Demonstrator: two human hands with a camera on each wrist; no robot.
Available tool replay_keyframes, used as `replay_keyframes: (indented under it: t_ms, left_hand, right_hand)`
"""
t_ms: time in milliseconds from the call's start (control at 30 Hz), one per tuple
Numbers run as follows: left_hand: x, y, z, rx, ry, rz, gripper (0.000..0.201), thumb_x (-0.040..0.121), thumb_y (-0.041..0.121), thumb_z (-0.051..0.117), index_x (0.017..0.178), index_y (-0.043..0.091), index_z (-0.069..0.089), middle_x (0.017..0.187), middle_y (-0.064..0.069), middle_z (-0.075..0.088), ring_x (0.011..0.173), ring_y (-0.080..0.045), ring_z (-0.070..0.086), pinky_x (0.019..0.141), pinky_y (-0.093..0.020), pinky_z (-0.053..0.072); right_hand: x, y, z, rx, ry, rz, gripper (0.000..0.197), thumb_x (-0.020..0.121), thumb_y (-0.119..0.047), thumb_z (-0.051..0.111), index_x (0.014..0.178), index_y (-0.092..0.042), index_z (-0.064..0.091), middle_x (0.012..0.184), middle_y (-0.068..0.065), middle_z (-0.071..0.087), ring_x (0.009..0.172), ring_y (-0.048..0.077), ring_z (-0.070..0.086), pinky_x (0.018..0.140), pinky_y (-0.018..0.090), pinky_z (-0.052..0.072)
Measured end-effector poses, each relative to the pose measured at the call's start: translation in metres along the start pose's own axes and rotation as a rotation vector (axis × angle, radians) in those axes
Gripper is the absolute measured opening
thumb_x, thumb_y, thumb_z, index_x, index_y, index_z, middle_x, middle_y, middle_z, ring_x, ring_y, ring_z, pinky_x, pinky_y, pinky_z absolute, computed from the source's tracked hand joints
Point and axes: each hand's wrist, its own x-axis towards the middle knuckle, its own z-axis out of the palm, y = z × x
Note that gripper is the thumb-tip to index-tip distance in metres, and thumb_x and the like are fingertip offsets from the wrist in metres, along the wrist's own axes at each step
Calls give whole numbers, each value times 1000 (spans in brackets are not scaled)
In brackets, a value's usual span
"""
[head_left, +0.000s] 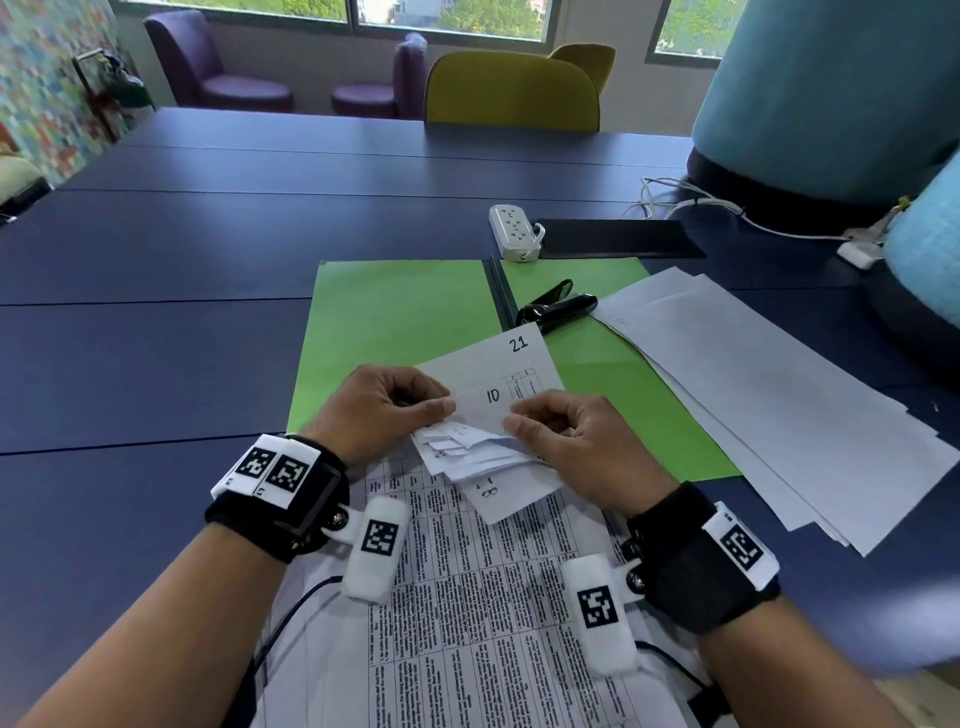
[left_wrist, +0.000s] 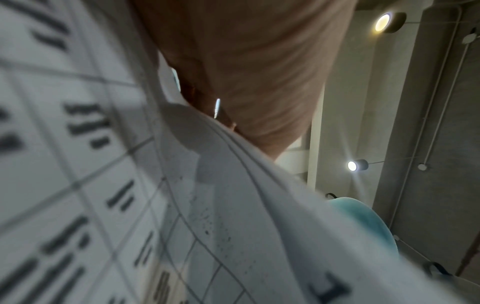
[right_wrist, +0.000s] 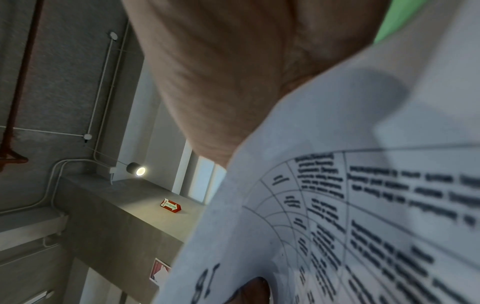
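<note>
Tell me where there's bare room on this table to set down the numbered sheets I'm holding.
The left flap of the green folder is bare, and so is the blue table left of it. Crowded: the right flap carries a stapler and the edge of the loose white sheets; printed pages cover the spot nearest you.

From my head, the camera looks forward and down across the dark blue tabletop (head_left: 156, 338) at my left hand (head_left: 384, 405) and right hand (head_left: 566, 441). Each wrist camera sits very close under its palm, tilted up toward the grey concrete ceiling (left_wrist: 389, 102). All three share the white printed paper sheets (head_left: 498, 410).
</note>
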Motion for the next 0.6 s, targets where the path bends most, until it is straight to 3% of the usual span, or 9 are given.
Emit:
replay_keyframes:
  t_ms: [33, 67, 133, 267, 400, 500, 600]
  left_hand:
    - [-1, 1, 0, -12, -8, -10, 8, 84, 10, 79, 85, 18, 78, 92, -6, 77, 76, -13, 68, 72, -23, 55]
    - [-2, 2, 1, 8, -21, -5, 16, 85, 9, 78, 98, 19, 78, 95, -6, 75, 75, -9, 67, 72, -18, 55]
    - [-3, 5, 2, 45, -41, 28, 25, 88, 6, 74, 110, 16, 76, 101, 0, 70, 73, 1, 66, 69, -9, 51]
    - [-3, 10, 3, 25, -50, 36, 19, 90, 3, 70, 104, 13, 77, 108, -1, 69, 75, 5, 66, 70, -7, 51]
    - [-4, 9, 3, 7, -62, 34, 20, 91, 3, 70, 102, 17, 77, 107, 1, 71, 78, 2, 67, 71, -9, 51]
    - [-3, 5, 1, -6, -70, 38, 24, 90, 5, 71, 97, 26, 78, 103, 6, 75, 85, -5, 69, 75, -13, 53]
    - [-3, 5, 1, -15, -77, 34, 23, 89, 4, 73, 97, 25, 79, 101, 8, 77, 86, -8, 71, 78, -17, 56]
  right_hand:
    - [0, 1, 0, 22, 19, 13, 29, 88, -36, 71, 112, -21, 70, 95, 5, 67, 79, 13, 60, 72, 26, 54]
    - [0, 2, 0, 26, 24, 18, 36, 87, -34, 73, 119, -19, 67, 93, 3, 65, 78, 9, 58, 71, 21, 53]
    - [1, 3, 1, 10, 20, 14, 46, 84, -35, 75, 126, -17, 64, 92, -1, 62, 77, 7, 56, 72, 21, 53]
    - [2, 6, 1, -9, 23, 20, 53, 81, -42, 77, 127, -20, 65, 94, -2, 64, 78, 7, 57, 77, 26, 55]
    - [3, 10, 0, 9, 29, 18, 56, 79, -47, 77, 128, -21, 65, 99, -3, 67, 83, 8, 61, 78, 23, 53]
    - [3, 10, 1, 17, 29, 10, 52, 79, -44, 78, 125, -23, 67, 99, -1, 68, 80, 7, 59, 75, 21, 52]
    - [0, 7, -1, 54, 26, -9, 41, 79, -39, 79, 117, -24, 71, 97, 1, 69, 77, 7, 58, 71, 19, 52]
